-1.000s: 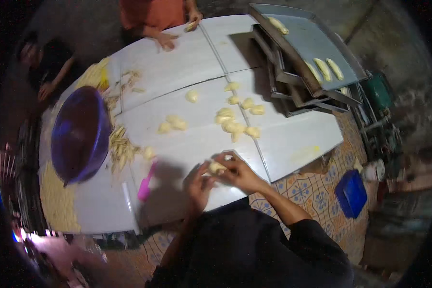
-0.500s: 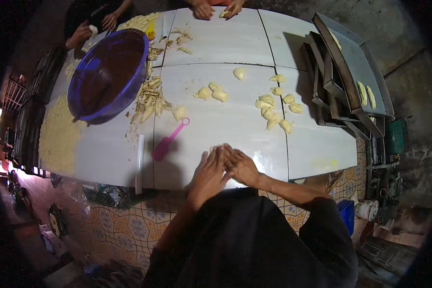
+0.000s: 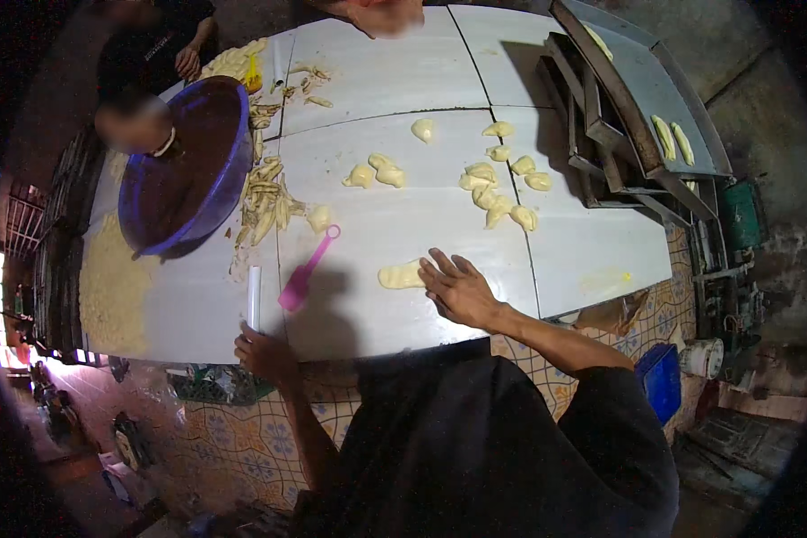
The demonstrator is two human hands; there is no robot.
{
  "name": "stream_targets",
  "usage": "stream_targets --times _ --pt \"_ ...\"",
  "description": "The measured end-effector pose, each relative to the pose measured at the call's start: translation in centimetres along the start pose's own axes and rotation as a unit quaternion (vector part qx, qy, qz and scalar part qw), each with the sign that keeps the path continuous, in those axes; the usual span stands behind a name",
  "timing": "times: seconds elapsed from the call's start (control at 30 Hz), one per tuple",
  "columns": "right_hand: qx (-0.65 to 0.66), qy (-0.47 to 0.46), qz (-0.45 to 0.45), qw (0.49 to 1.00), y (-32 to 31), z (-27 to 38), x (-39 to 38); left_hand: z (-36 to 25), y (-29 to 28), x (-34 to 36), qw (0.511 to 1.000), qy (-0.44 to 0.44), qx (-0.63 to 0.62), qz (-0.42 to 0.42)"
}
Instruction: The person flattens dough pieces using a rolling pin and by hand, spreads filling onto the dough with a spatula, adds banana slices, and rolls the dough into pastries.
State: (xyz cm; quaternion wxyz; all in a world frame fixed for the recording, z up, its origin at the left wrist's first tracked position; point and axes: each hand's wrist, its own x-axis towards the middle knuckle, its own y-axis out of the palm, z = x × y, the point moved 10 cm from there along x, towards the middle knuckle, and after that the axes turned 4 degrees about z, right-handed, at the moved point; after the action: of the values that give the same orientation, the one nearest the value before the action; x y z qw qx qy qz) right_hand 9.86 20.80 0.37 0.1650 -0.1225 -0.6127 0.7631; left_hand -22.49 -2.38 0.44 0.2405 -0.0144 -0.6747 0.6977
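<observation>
A flattened oval strip of pale dough [image 3: 400, 275] lies on the white tabletop in front of me. My right hand [image 3: 457, 291] rests palm down over its right end, fingers stretched and apart. At the near table edge, my left hand [image 3: 264, 351] has its fingers closed around the near end of a slim white rod [image 3: 255, 296]; the hand covers that end. A pink scoop [image 3: 298, 285] lies between the rod and the dough strip. Farther off sit several small dough lumps, among them a cluster [image 3: 482, 175], a joined pair [image 3: 386, 170] and a single lump [image 3: 422, 131].
A big purple basin [image 3: 242, 148] with brown contents stands at left, beside a pile of pale filling strips [image 3: 264, 202] and a dough sheet [image 3: 115, 291]. Stacked metal trays [image 3: 641, 134] lean at the right, some dough pieces on top. Two people are across the table.
My hands have parted: the left moved left to the white rod, the right slid rightward, uncovering the flattened dough. A person at far left now leans over the basin.
</observation>
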Motion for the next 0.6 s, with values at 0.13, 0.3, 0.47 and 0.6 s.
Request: stream_targets --times 0.13,0.3,0.47,0.6 --pt "0.161 -0.015 -0.146 0.976 -5.1 -0.6 -2.5 -3.0 -1.4 -2.4 0.949 0.222 -0.221 0.043" --pt "0.189 -0.018 -0.093 0.977 -3.4 0.0 -1.6 -19.1 -9.0 -12.5 0.779 0.523 -0.346 0.016" --pt "0.116 0.005 -0.201 0.973 -1.3 -2.7 -0.8 -21.8 -9.4 -11.4 0.805 0.479 -0.350 0.006" --pt "0.151 -0.008 -0.129 0.980 0.0 -1.1 -3.9 -17.5 -5.9 -13.8 0.775 0.472 -0.405 0.114"
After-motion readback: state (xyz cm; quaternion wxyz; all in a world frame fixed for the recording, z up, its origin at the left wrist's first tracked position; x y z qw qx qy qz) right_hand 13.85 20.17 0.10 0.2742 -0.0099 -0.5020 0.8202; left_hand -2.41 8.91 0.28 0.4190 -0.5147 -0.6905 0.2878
